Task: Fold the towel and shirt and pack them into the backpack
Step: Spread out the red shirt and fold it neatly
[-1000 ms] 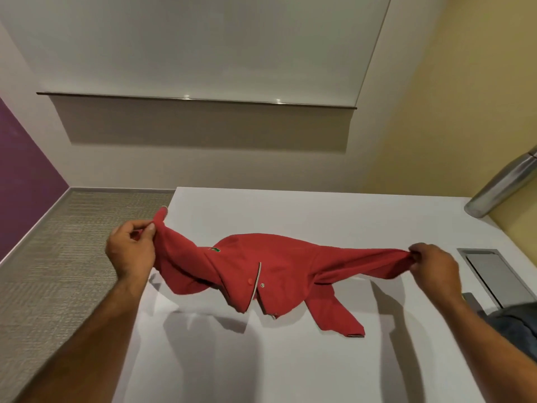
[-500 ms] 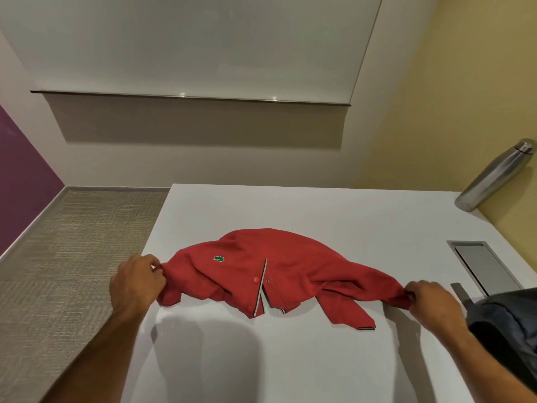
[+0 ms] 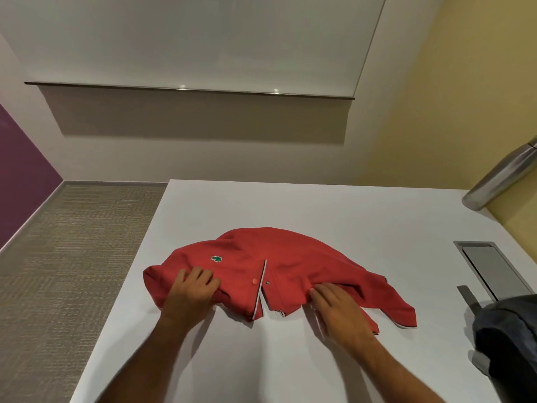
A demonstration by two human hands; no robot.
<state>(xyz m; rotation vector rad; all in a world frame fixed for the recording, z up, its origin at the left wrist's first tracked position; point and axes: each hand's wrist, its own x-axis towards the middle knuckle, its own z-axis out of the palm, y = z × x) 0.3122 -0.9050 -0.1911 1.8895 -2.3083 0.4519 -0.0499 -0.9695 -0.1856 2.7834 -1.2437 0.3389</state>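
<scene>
Shirt lies crumpled on the table, nearer the front edge, collar side twd the person. It looks soft & light and will slide and bunch easily; best to take it at shoulder seams or hem corners. Left hand rests on the left part, fingers curled, pressing the cloth. Right hand lies flat, fingers apart, smoothing by the placket. Backpack waits at the right edge.

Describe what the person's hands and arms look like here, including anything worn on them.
Both arms are bare from the lower edge of the picture to the hands: no sleeves, cuffs or gloves show. The left hand and the right hand carry no visible watch, bracelet or ring. The fingers are uncovered. Anything worn above the forearms is outside the picture.
</scene>
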